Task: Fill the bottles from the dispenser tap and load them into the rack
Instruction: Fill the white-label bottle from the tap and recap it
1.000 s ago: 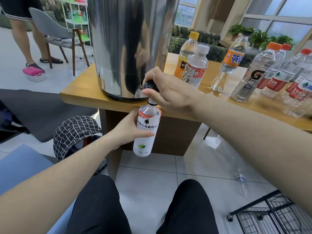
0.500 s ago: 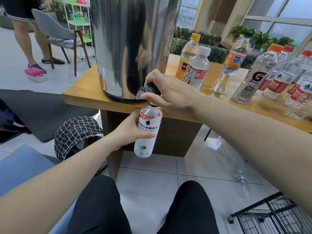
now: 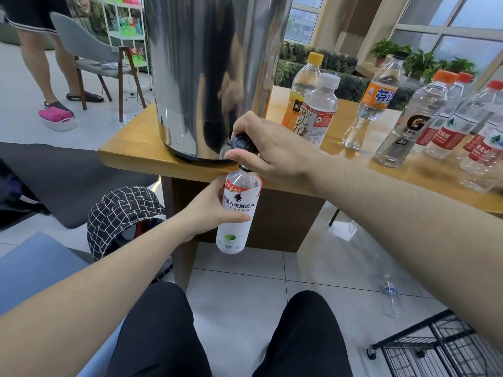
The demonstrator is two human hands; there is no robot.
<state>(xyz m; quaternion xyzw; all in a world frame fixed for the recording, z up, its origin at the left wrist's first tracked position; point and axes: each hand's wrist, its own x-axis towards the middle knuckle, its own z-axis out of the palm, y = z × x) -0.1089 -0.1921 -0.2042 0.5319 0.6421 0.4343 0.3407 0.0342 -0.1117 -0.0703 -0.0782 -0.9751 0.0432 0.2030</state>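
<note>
A tall steel dispenser [image 3: 206,77] stands on the corner of a wooden table [image 3: 130,156]. My right hand [image 3: 269,151] grips its black tap knob [image 3: 241,142] at the base. Directly under the tap, my left hand [image 3: 209,210] holds a white-labelled bottle [image 3: 238,213] upright, its open neck touching the spout. Several more plastic bottles [image 3: 408,126] stand along the table to the right, most with caps on. A black wire rack [image 3: 441,349] sits on the floor at the bottom right.
A small bottle [image 3: 390,295] lies on the tiled floor near the rack. A black-and-white checked bag [image 3: 122,216] rests by the table leg. A person's legs [image 3: 46,63] and a grey chair [image 3: 89,50] are at the far left. My knees fill the bottom.
Both hands keep their grips; the view has shifted slightly and the bottle stays pressed up under the tap.
</note>
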